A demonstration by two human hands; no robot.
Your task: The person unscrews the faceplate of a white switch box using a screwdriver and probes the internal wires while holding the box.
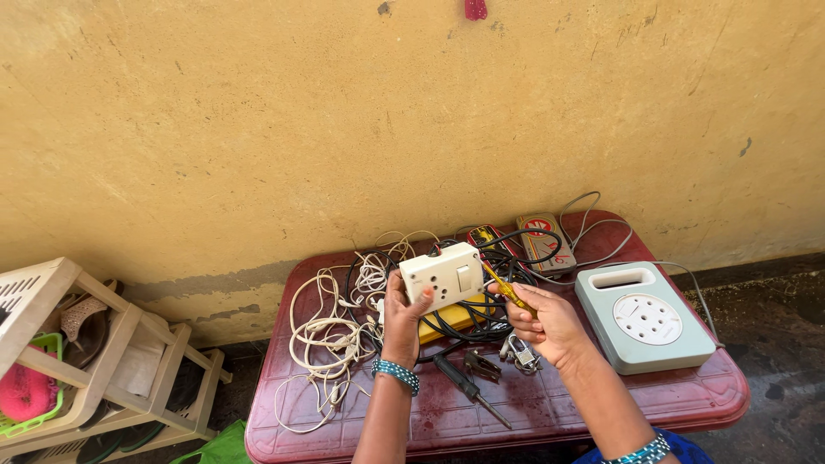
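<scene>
My left hand (403, 314) grips a white switch-and-socket box (443, 272) and holds it up over the table, its face turned towards me. My right hand (542, 324) holds a yellow-handled screwdriver (505, 288) whose tip rests against the box's right edge. Both wrists wear beaded blue bracelets. Under the box lie black cables (481, 322) and a yellow object, mostly hidden.
The maroon plastic table (601, 404) stands against a yellow wall. On it: a tangle of white cords (326, 335), a grey-green extension reel box (643, 316), a black screwdriver (468, 388), small pliers, metal clips. A beige shoe rack (94, 361) stands to the left.
</scene>
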